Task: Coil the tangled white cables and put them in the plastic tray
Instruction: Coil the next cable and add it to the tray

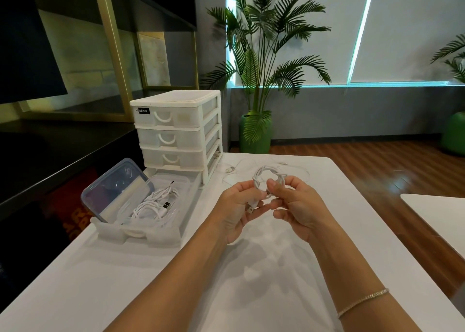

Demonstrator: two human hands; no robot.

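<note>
Coil [269,178] held upright above bench [251,268], both hands' fingers clamped on its lower edge; plastic tray [141,231] lies left and slightly nearer, so left hand [239,205] is closer than right hand [297,205].

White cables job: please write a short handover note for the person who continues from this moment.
Left hand and right hand both grip one coiled cable above the table; its plug end hangs loose.
Tray, at left: already holds coiled cables.
Left: finish this coil, put it in the tray, then coil the loose cable lying behind the hands.
</note>
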